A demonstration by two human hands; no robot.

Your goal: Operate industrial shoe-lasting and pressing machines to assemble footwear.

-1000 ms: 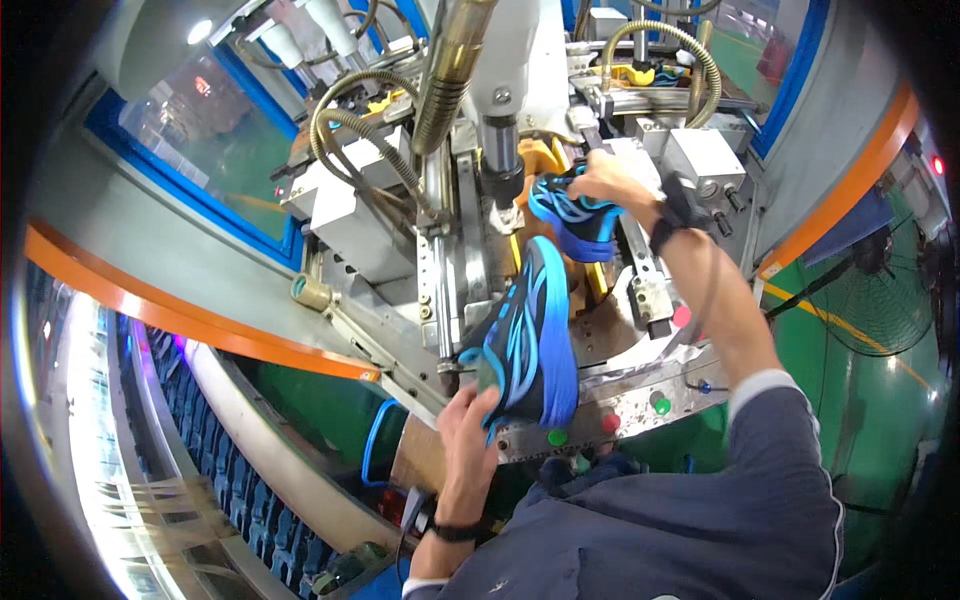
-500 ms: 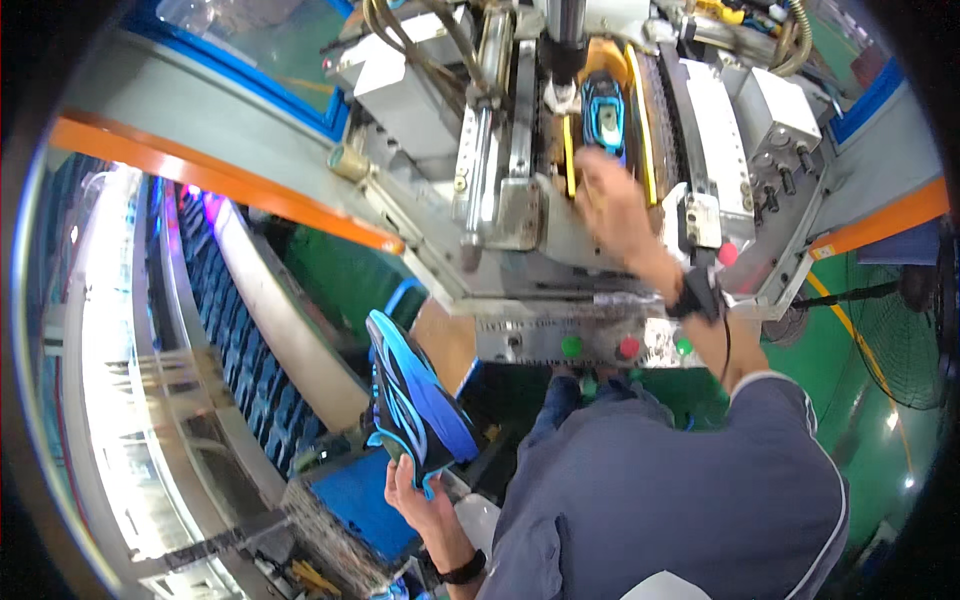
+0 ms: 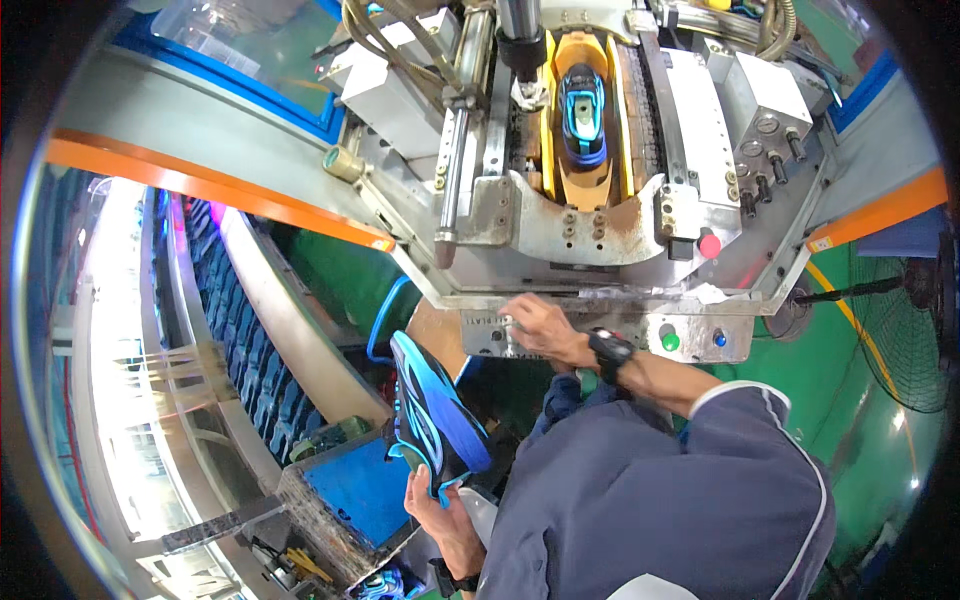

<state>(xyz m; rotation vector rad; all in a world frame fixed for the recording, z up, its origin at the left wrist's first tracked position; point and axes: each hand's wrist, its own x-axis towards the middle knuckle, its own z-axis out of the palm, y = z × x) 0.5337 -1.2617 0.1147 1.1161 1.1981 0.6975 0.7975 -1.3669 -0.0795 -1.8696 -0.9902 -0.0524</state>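
My left hand (image 3: 440, 505) grips a blue and black sports shoe (image 3: 437, 415) by its heel end, toe pointing up and away. My right hand (image 3: 545, 330) is over the control panel (image 3: 640, 338) at the machine's front edge, fingers loosely bent with nothing seen in them. Whether it touches the panel is unclear, and it hides part of it. Another blue and black shoe (image 3: 583, 118) lies, opening upward, in the machine's yellow-sided cradle (image 3: 587, 188), beyond my right hand.
A vertical press cylinder (image 3: 520, 45) hangs left of the cradle. Orange-edged frame bars (image 3: 230, 190) flank the machine. To the left runs a conveyor with dark blue ridged segments (image 3: 235, 310); a blue-topped stand (image 3: 365, 490) is beside my left hand. A fan (image 3: 900, 335) stands at the right.
My right hand has drawn back from the shoe in the cradle to the front panel. The view has shifted slightly; my left hand still holds its shoe.
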